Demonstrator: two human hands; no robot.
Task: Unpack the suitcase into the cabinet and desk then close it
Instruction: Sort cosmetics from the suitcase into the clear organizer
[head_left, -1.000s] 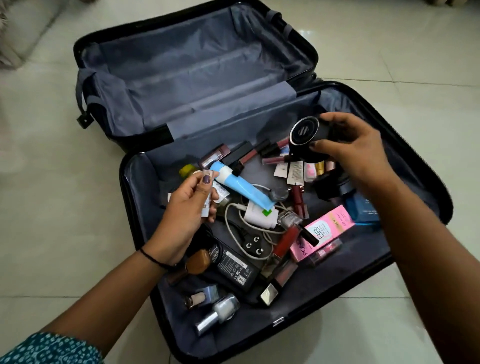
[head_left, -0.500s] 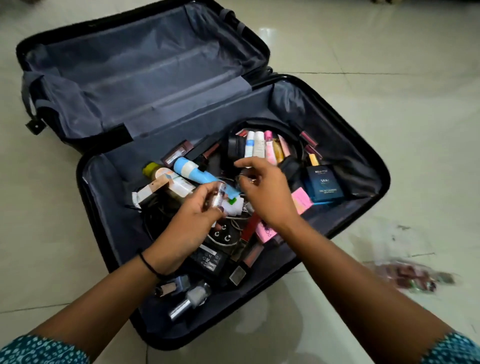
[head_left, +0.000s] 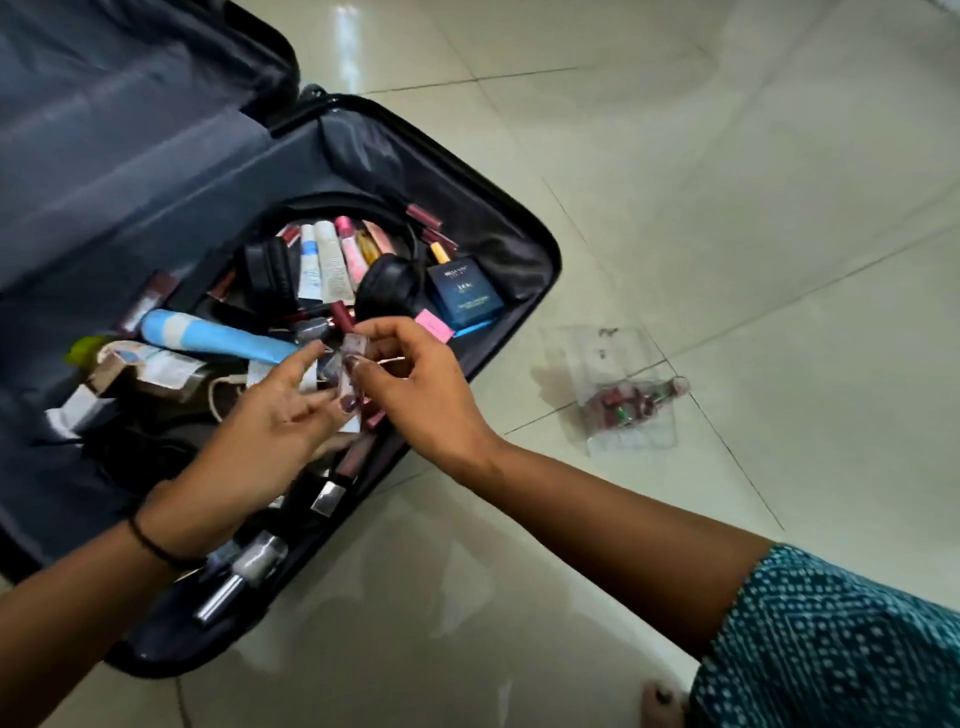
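Observation:
The open black suitcase (head_left: 543, 244) lies on the floor, its near half full of cosmetics. Over that half, my left hand (head_left: 260, 431) and my right hand (head_left: 421, 389) meet around a small clear-capped lip gloss tube (head_left: 355, 347). My right thumb and fingers pinch it. My left thumb and fingers hold it from the other side, with a dark red tube (head_left: 374, 415) beside it. Under the hands lie a light blue tube (head_left: 218, 335), black headphones (head_left: 389, 286), a blue perfume box (head_left: 465, 291) and a silver-capped bottle (head_left: 254, 561).
The suitcase lid (head_left: 130, 130) lies open at the upper left, grey lining showing. A clear plastic pack (head_left: 623, 400) with small red items lies on the pale tiled floor (head_left: 727, 208) to the right of the case. My foot (head_left: 660, 696) shows at the bottom edge.
My right hand let go of the black headphones, came down beside my left hand and now pinches the small tube. My view swung right, showing the plastic pack on the floor.

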